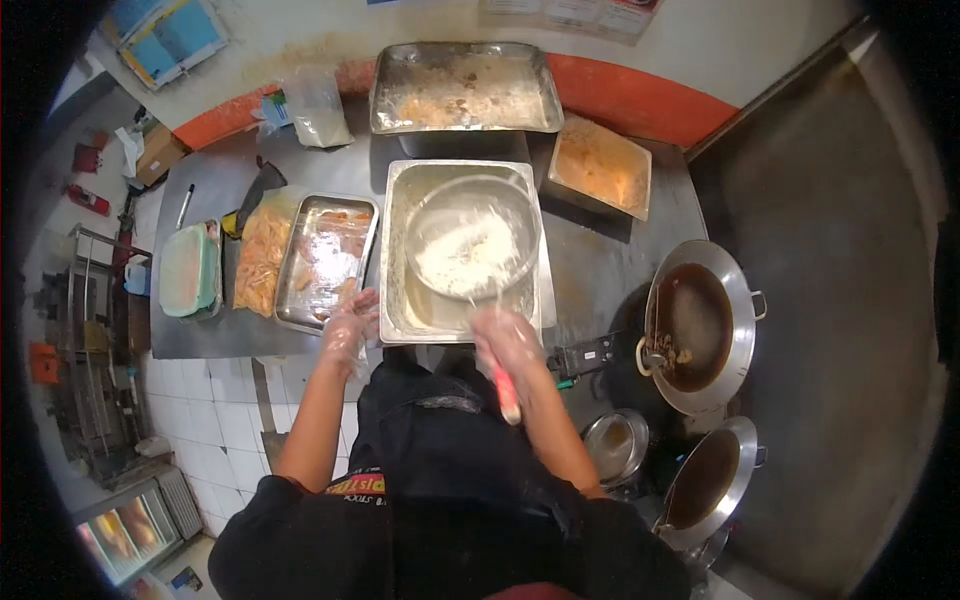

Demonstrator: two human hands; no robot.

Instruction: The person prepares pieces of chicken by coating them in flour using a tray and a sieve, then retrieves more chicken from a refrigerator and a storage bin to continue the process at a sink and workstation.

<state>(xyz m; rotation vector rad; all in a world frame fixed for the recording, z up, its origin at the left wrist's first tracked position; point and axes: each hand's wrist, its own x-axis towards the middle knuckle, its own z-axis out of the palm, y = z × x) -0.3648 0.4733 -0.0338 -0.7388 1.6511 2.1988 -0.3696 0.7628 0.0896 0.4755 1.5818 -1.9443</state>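
Observation:
My right hand (511, 341), in a clear plastic glove and blurred by motion, grips the red handle (507, 391) of a large round mesh strainer (442, 201). White flour-like powder with clumps (472, 251) lies in the strainer. The strainer hangs over a deep rectangular steel pan (385, 262), whose inner walls carry pale powder. Gloved in the same plastic, my left hand (347, 334) holds nothing, its fingers apart. It is between that pan and a shallow steel tray (285, 300) of orange-brown pieces, apparently under clear plastic; whether the fingertips touch the tray is unclear.
Left of the tray are a bag of marinated meat-like pieces (262, 259) and a green lidded container (184, 270). Behind stand a wide steel tray (386, 105), a bag of white powder (319, 112) and a crumb-filled pan (600, 169). Two woks of brown liquid (694, 322) sit to the right.

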